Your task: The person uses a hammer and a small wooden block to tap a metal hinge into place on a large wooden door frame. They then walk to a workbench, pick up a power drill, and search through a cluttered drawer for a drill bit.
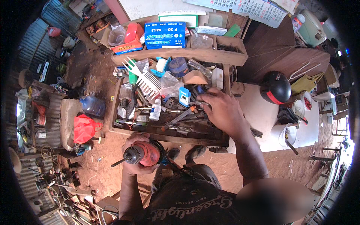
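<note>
My left hand (132, 167) is wrapped round a red power drill (151, 154). The drill's black toothed chuck (132, 154) faces left, with a dark bit sticking out of it. Over the right side of an open wooden drawer (168, 138) full of small parts, my right hand (225, 113) has its fingers pinched together. A small greyish piece seems to show at the fingertips, too small to name. Near them lie a blue-and-white small box (184, 96) and a clear tube with an orange end (180, 115). A white bottle (155, 110) and a white comb (149, 81) lie further left.
Behind the drawer, a wooden shelf (180, 55) carries blue nail boxes (165, 35) and a red container (134, 33). To the right, a white tabletop (251, 108) holds a black helmet (275, 87) and a white bucket (287, 135). A red bag (85, 128) sits at left.
</note>
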Tool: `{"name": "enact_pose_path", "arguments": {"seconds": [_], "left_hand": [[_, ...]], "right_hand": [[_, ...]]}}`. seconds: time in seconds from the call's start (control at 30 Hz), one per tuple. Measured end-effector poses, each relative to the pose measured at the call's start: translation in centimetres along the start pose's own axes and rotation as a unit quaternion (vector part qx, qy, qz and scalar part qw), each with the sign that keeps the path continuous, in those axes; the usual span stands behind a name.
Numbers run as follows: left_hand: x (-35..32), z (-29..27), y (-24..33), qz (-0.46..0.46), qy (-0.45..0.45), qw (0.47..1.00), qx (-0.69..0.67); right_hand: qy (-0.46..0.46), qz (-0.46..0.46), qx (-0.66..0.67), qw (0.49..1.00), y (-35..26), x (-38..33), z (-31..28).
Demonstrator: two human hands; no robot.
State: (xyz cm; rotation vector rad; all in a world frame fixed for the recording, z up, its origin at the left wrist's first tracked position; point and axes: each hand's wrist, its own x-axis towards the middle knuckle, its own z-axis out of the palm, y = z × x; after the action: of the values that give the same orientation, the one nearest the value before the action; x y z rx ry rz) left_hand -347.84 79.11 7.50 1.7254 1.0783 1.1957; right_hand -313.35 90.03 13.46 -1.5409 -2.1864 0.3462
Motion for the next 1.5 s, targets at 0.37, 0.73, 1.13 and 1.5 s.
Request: {"name": "enact_pose_path", "arguments": {"seconds": [0.37, 0.73, 1.13, 1.5], "left_hand": [[-0.7, -0.1, -0.2, -0.016, 0.006, 1.0, -0.009], [-0.2, 0.0, 0.3, -0.01, 0.009, 1.0, 0.01], [-0.9, 0.4, 0.6, -0.075, 0.037, 0.996, -0.026], [-0.4, 0.4, 0.4, -0.037, 0.023, 0.999, -0.025]], "right_hand": [[-0.143, -0.062, -0.06, 0.986, -4.6, -2.5, 0.8], [-0.04, -0.029, 0.056, 0.997, -3.2, 0.6, -0.9], [-0.086, -0.003, -0.059, 0.995, -4.0, 0.9, 0.0], [-0.04, -0.016, 0.023, 0.999, -0.9, -0.2, 2.2]]}}
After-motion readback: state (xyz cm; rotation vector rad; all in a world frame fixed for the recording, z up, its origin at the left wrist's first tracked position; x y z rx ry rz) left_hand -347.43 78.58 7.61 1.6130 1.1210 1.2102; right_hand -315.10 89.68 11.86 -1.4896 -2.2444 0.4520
